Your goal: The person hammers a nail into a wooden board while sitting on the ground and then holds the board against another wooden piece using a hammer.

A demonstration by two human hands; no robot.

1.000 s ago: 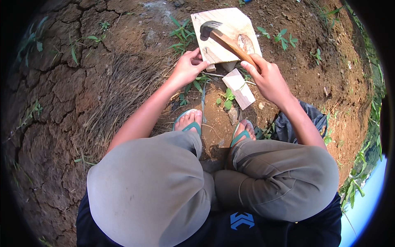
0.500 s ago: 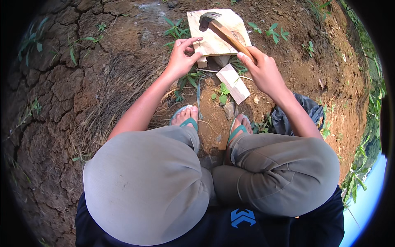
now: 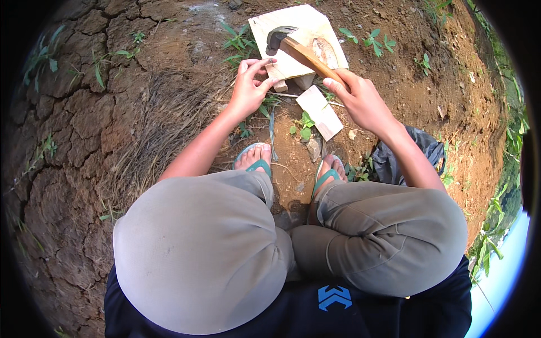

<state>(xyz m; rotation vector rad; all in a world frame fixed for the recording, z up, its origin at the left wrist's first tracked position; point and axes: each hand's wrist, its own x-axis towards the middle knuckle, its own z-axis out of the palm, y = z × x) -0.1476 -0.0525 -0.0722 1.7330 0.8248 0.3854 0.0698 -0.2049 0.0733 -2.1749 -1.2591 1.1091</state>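
A flat, pale wooden board (image 3: 307, 27) rests at the top of the view, its surface marked by a brown knot. My right hand (image 3: 362, 101) is closed round the wooden handle of a claw hammer (image 3: 315, 59). The dark hammer head is over the board's left part, just above my left fingertips. My left hand (image 3: 249, 90) is at the near left corner, its thumb and index finger bent around a small wooden block (image 3: 275, 73) along the board's edge. Whether a nail stands under the hammer head is hidden.
A loose rectangular wood offcut (image 3: 319, 112) lies on the soil between the board and my sandalled feet (image 3: 255, 158). A black plastic bag (image 3: 420, 149) sits beside my right forearm. A stone (image 3: 304, 81) shows beneath the board. Small green plants (image 3: 375, 42) and dry grass (image 3: 163, 118) surround the spot.
The hammer head has come slightly left and nearer to my left fingers. The board has turned a little, and more of the small block shows. The thin nail seen by my left index finger is now hidden.
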